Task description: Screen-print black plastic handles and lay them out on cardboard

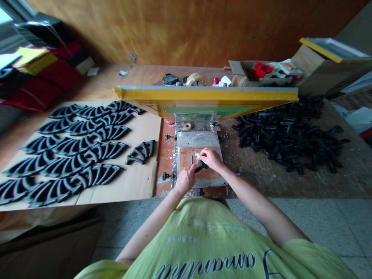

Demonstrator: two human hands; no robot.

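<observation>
Landmark: the grey metal base plate (197, 139) in the middle of the bench; every place below is given from it.
Work piece: a small black curved plastic part (201, 167) lies on the brown board inset (186, 162) at the near half of the plate, mostly covered by the hands.
Right hand: the right hand (210, 159) is closed over the far end of the part, fingertips pinched down beside a small pale patch (198, 155); I cannot make out what that patch is.
Left hand: the left hand (186, 179) sits at the plate's near edge with fingers curled against the part's near end; whether it grips or only steadies I cannot tell.
Above the plate: a yellow-framed printing screen (206, 94) is tilted up, clear of the hands.
Left of the plate: a brown cardboard sheet (139, 182) carries rows of black ribbed crescent parts (78, 147), with two loose ones (141, 152) nearest the plate.
Right of the plate: a loose heap of black plastic parts (290, 131) lies on the bench.
Behind the plate: a roll of tape (187, 126) sits just beyond its far edge.
Step in hand: by my reading, the part is being seated on the board under the raised screen.
What it calls for: the part should lie flat and square, and both hands should be off the plate before the screen drops.
</observation>
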